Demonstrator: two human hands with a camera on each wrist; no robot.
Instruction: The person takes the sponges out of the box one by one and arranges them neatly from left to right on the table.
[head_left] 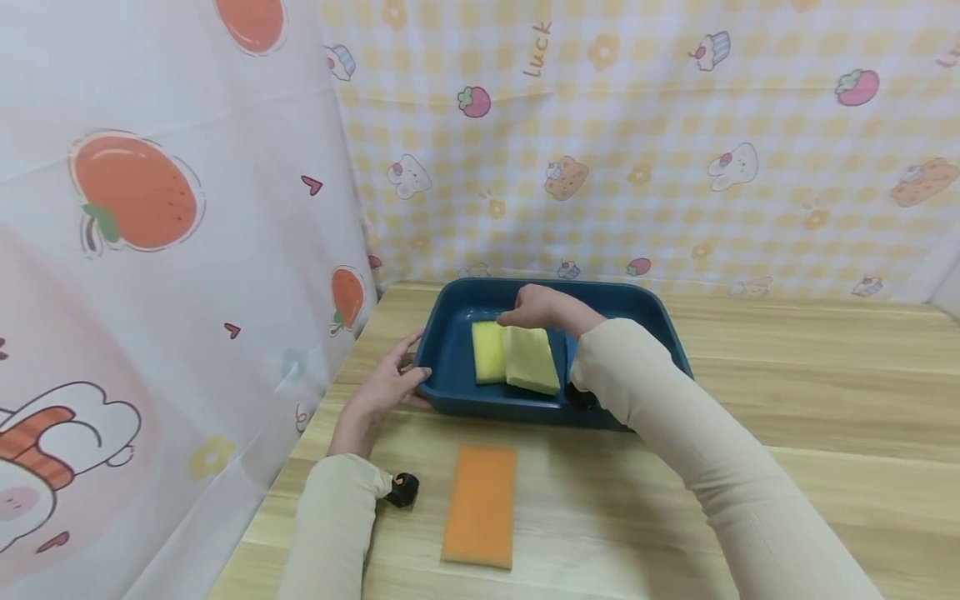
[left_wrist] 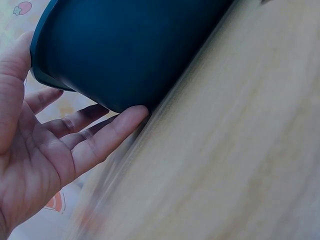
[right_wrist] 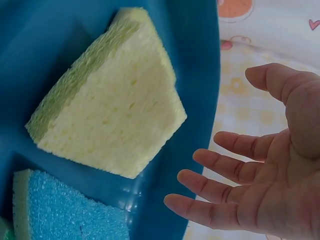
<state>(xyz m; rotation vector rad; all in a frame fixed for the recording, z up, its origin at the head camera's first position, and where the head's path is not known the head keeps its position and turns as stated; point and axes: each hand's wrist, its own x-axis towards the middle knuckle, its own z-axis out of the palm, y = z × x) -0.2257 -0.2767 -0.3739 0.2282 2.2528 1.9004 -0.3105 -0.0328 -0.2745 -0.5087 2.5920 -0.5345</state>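
Note:
A dark blue plastic tray (head_left: 450,367) stands on the table. My left hand (head_left: 392,379) is at its left end, thumb at the rim and extended fingers (left_wrist: 110,137) spread against the outer wall. Over the tray's middle hovers my right hand (head_left: 543,307); in the right wrist view its fingers (right_wrist: 220,187) are spread and hold nothing. Below it lie a bright yellow sponge (head_left: 489,354) and a paler yellow one (head_left: 531,360), which leans over its edge. A blue sponge (right_wrist: 70,210) sits beside them, largely hidden by my right arm in the head view.
In front of the tray an orange sponge (head_left: 480,504) lies flat on the wooden table (head_left: 787,367). A bit of green (right_wrist: 6,232) shows beside the blue sponge. Printed cloth (head_left: 637,133) hangs behind and at the left. A black device (head_left: 402,490) is at my left cuff.

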